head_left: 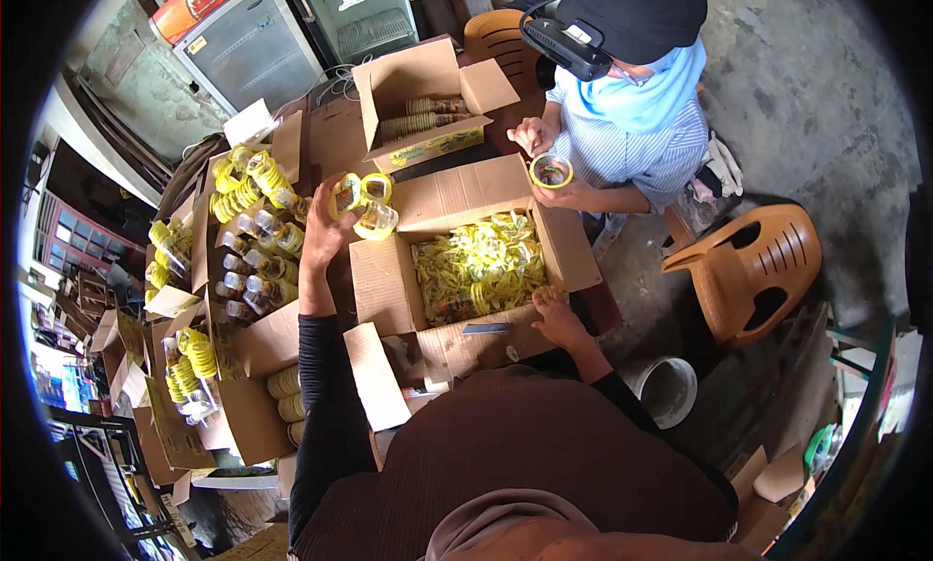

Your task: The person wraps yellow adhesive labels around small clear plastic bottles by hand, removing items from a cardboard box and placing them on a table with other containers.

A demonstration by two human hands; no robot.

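Note:
My left hand (pixel 328 229) is closed on clear plastic cups with yellow rims (pixel 377 221). About three of them show, held above the left flap of an open cardboard box (pixel 384 287). Inside that box lies a heap of small yellow-and-clear packets (pixel 476 260), too fine to make out one by one. My right hand (pixel 561 318) rests at the box's near right edge with its fingers apart, beside the packets and holding nothing that I can see. A small dark flat strip (pixel 486 329) lies on the near flap.
Across the box, a person (pixel 627 124) holds a yellow-rimmed cup (pixel 552 170). Cartons with stacked cups (pixel 258 279) crowd the left; another carton (pixel 418 95) stands behind. An orange plastic chair (pixel 753 270) and a pale bucket (pixel 669 391) are at the right.

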